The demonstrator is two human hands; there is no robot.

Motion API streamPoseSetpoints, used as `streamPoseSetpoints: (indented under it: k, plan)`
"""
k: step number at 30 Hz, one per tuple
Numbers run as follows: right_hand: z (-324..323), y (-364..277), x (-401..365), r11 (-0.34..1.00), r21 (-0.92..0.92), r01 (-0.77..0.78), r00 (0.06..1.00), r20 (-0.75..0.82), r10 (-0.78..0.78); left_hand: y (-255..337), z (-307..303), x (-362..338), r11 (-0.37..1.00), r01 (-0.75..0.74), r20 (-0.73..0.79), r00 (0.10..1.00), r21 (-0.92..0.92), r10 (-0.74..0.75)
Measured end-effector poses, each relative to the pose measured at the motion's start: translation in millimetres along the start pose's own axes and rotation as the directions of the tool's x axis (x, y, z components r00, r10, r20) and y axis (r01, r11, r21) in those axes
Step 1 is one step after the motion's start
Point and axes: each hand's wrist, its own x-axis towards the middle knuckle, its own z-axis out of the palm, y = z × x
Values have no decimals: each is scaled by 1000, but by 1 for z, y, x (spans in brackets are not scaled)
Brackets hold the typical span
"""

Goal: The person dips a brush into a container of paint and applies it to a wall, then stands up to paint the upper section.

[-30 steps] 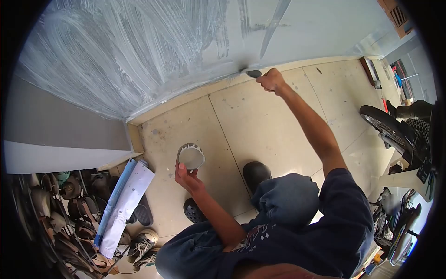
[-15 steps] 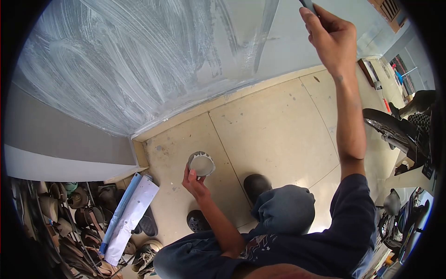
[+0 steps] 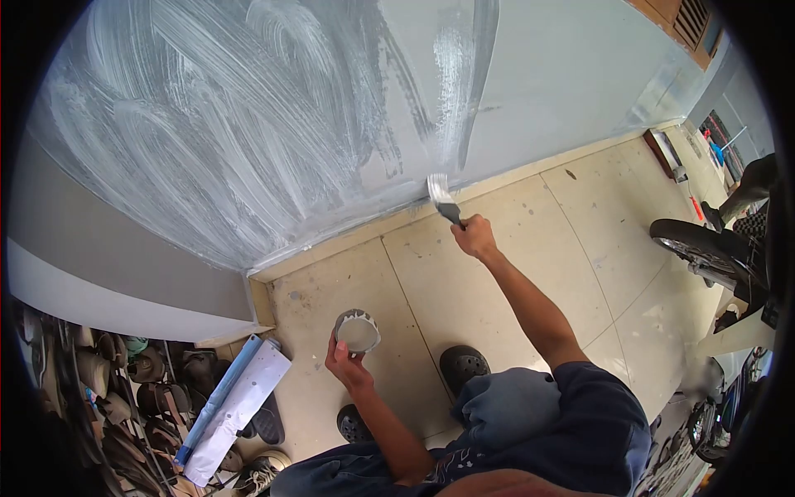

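Observation:
In my right hand (image 3: 475, 237) is a paintbrush (image 3: 441, 195), gripped by its dark handle. Its pale, paint-covered bristles point up at the foot of the grey wall (image 3: 571, 74), close over the skirting. My left hand (image 3: 350, 367) wraps round a small round tub (image 3: 359, 333) of greyish-white paint, with smears along its rim. Streaky white paint (image 3: 240, 108) covers the wall's left side in broad strokes. A fresh bright stroke (image 3: 451, 91) runs down the wall above the brush.
Shoes (image 3: 149, 389) fill a rack at lower left, beside a long white-and-blue box (image 3: 236, 410). Cream floor tiles (image 3: 497, 290) carry paint spots. A motorbike wheel (image 3: 691, 236) stands at right, near a red-handled tool (image 3: 694, 203) on the floor.
My right hand has come down and left with the brush, from high on the wall to its base. A bright white stroke now shows there. The left hand still holds the tub.

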Motion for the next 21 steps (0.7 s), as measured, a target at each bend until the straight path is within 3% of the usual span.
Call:
streamPoseSetpoints:
  k: [4, 7, 8, 13, 15, 19, 21]
  plan:
    - [-39, -16, 7, 994, -89, 56, 997, 49, -52, -1, -1, 1, 1000, 2, -21, 1000, -5, -2]
    - [-107, -60, 21, 971, -116, 208, 963, -150, -225, -3, -1, 1, 1000, 11, 0, 1000, -20, -11]
    - [-134, -81, 26, 975, -55, 215, 961, -169, -221, -3, 0, 0, 999, 15, 5, 1000, -31, -15]
    - [-233, -174, 5, 929, -207, 306, 909, -229, -350, -8, 9, 1, 998, 58, 26, 998, -39, -57]
    - [-262, -199, -6, 902, -159, 402, 818, -379, -432, -9, 12, 1, 998, 65, 37, 997, -27, -64]
    - [-312, -250, -22, 863, -153, 482, 703, -521, -485, -14, 19, 1, 996, 92, 37, 995, 15, -93]
    - [-326, -272, -23, 828, -156, 539, 557, -672, -489, -12, 22, 1, 995, 98, 46, 994, 10, -98]
